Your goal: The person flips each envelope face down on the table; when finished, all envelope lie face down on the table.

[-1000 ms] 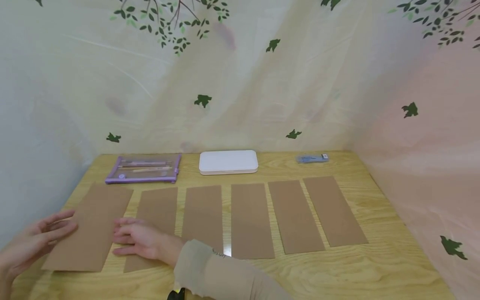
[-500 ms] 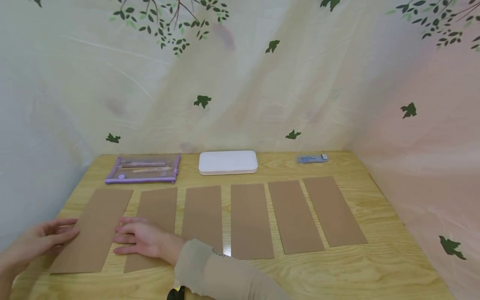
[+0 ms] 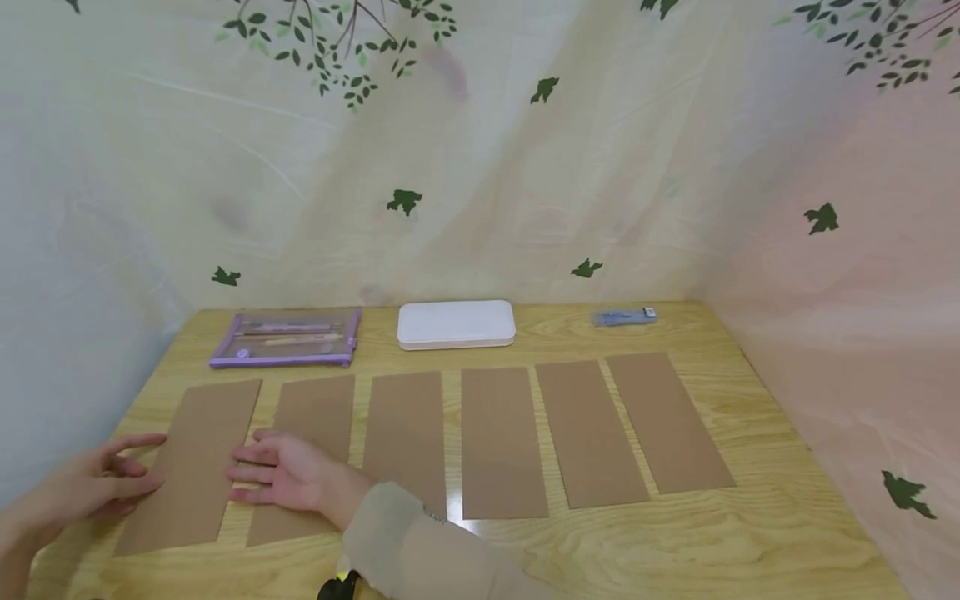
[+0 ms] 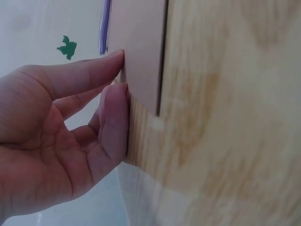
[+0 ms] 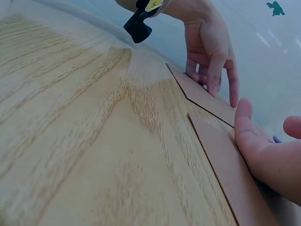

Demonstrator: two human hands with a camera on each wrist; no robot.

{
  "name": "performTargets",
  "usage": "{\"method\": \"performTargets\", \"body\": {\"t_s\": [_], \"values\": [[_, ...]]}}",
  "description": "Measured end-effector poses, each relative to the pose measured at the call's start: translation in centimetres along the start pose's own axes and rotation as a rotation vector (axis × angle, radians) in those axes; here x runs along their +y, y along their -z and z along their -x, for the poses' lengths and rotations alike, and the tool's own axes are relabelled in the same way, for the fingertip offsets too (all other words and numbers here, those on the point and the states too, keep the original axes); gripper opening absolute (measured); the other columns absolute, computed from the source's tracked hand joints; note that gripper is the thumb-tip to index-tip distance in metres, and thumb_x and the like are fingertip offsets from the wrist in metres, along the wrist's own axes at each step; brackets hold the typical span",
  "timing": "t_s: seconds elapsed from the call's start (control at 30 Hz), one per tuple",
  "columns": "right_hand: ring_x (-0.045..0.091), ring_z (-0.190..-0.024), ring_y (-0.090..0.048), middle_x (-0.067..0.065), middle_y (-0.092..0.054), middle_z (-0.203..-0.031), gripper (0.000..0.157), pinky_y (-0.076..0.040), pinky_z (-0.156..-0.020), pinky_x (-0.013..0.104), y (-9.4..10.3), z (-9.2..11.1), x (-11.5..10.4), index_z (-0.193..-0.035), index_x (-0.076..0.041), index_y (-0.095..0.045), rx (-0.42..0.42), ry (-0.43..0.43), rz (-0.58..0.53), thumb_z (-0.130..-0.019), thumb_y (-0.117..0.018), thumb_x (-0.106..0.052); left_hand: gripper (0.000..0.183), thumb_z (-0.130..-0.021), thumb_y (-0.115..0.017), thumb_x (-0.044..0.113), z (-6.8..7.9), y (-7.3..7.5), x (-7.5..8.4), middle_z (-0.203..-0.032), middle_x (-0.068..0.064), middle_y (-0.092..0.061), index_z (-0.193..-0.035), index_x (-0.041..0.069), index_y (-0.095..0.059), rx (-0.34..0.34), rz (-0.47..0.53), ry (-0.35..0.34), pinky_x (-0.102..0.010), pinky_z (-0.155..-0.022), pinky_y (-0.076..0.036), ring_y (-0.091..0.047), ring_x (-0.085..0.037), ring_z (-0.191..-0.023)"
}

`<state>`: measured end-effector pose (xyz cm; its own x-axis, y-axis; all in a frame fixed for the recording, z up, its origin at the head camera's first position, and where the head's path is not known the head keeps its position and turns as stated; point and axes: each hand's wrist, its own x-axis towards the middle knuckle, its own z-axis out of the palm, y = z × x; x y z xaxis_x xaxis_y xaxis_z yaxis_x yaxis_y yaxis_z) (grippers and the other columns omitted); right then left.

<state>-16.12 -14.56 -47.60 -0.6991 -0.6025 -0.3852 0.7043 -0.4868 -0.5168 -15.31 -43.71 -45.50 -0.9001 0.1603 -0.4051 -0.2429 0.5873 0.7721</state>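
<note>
In the head view, the leftmost brown cardboard rectangle lies flat on the table between my hands. My left hand touches its left edge with the fingertips and thumb, the fingers loosely bent; the left wrist view puts index finger and thumb at the edge of the cardboard, not wrapped round it. My right hand is at the opposite long edge, fingers extended towards it, and partly covers the second cardboard rectangle. In the right wrist view, the right palm is above that second piece.
Further cardboard rectangles continue the row rightwards, with narrow gaps. Behind stand a purple-edged clear pencil pouch with pens inside, a white flat case and a small blue packet. Printed fabric hangs behind the wooden table.
The leftmost cardboard has shifted towards me and slightly right, lining up with the row. My left hand has followed it to the right. My right hand has barely moved.
</note>
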Motion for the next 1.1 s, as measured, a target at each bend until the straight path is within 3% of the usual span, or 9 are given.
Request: {"method": "performTargets", "body": {"t_s": [0.33,0.47,0.57,0.73,0.87,0.93,1.0,1.03,1.1], "values": [[0.049,-0.134,-0.046,0.027,-0.054,-0.14,0.052,-0.036,-0.11,0.064,0.1,-0.4,-0.1,-0.151,0.001,-0.036,0.027,-0.003,-0.016,-0.101,-0.048,-0.005,0.05,-0.096,-0.072,0.017,-0.1,-0.2,0.4,-0.104,-0.011,-0.05,-0.111,0.06,-0.051,0.007,0.015,0.013,-0.03,-0.069,-0.06,-0.061,-0.015,-0.08],[0.049,-0.134,-0.046,0.025,-0.056,-0.138,0.043,-0.034,-0.112,0.063,0.0,0.0,-1.7,-0.143,0.0,-0.046,0.006,-0.057,-0.003,-0.102,-0.051,-0.009,0.057,-0.098,-0.07,0.018,-0.4,-0.2,1.1,-0.106,-0.014,-0.051,-0.148,0.012,-0.045,0.029,-0.071,-0.022,-0.03,-0.068,-0.059,-0.062,-0.014,-0.079],[0.049,-0.137,-0.043,0.023,-0.054,-0.143,0.038,-0.032,-0.114,0.061,-0.5,1.1,-4.6,-0.142,-0.004,-0.05,-0.122,-0.084,0.116,-0.105,-0.049,-0.014,0.075,-0.101,-0.065,0.022,-0.3,-0.1,2.5,-0.11,-0.032,-0.053,-0.145,-0.019,-0.021,0.087,-0.217,-0.08,-0.036,-0.066,-0.061,-0.066,-0.018,-0.079],[0.021,-0.127,-0.059,0.009,-0.057,-0.145,0.039,-0.05,-0.104,0.04,-1.9,5.1,-11.3,-0.147,-0.009,-0.052,-0.352,0.142,0.681,-0.109,-0.047,-0.015,0.06,-0.101,-0.065,0.022,0.5,0.0,7.1,-0.112,-0.05,-0.051,-0.132,-0.023,-0.041,0.317,-0.582,-0.323,-0.056,-0.062,-0.056,-0.066,-0.048,-0.079],[-0.001,-0.096,-0.063,0.002,-0.067,-0.131,0.038,-0.049,-0.083,0.013,-1.7,8.9,-15.9,-0.145,-0.011,-0.056,-0.366,0.622,1.447,-0.108,-0.05,-0.017,0.048,-0.098,-0.07,0.023,0.7,-1.4,11.8,-0.11,-0.042,-0.058,-0.125,-0.015,-0.057,0.501,-0.769,-0.525,-0.064,-0.062,-0.051,-0.062,-0.05,-0.081],[0.004,-0.105,-0.064,0.003,-0.067,-0.132,0.038,-0.045,-0.095,0.013,-0.9,10.6,-18.0,-0.143,-0.009,-0.058,-0.272,0.947,1.861,-0.107,-0.05,-0.018,0.045,-0.097,-0.071,0.023,0.6,-2.2,14.0,-0.114,-0.039,-0.059,-0.124,-0.011,-0.06,0.572,-0.817,-0.617,-0.066,-0.067,-0.05,-0.061,-0.05,-0.083],[0.015,-0.116,-0.064,0.007,-0.067,-0.132,0.037,-0.039,-0.106,0.017,0.3,12.1,-19.8,-0.14,-0.007,-0.061,-0.12,1.203,2.111,-0.106,-0.052,-0.017,0.044,-0.096,-0.071,0.021,0.5,-2.8,15.8,-0.12,-0.037,-0.059,-0.126,-0.009,-0.062,0.625,-0.82,-0.704,-0.068,-0.074,-0.049,-0.061,-0.053,-0.09],[0.02,-0.131,-0.056,0.008,-0.061,-0.141,0.036,-0.031,-0.115,0.022,0.9,12.8,-20.7,-0.138,-0.005,-0.063,-0.041,1.297,2.187,-0.105,-0.054,-0.017,0.044,-0.096,-0.071,0.022,0.4,-3.1,16.6,-0.122,-0.036,-0.059,-0.126,-0.008,-0.062,0.643,-0.819,-0.739,-0.069,-0.078,-0.048,-0.06,-0.055,-0.096],[0.027,-0.142,-0.043,0.009,-0.057,-0.145,0.038,-0.021,-0.121,0.031,2.3,14.4,-22.5,-0.139,-0.004,-0.061,0.086,1.291,2.272,-0.106,-0.053,-0.02,0.045,-0.098,-0.069,0.024,0.1,-3.4,17.9,-0.127,-0.036,-0.057,-0.129,-0.008,-0.061,0.662,-0.821,-0.777,-0.072,-0.087,-0.045,-0.056,-0.057,-0.109]]}}
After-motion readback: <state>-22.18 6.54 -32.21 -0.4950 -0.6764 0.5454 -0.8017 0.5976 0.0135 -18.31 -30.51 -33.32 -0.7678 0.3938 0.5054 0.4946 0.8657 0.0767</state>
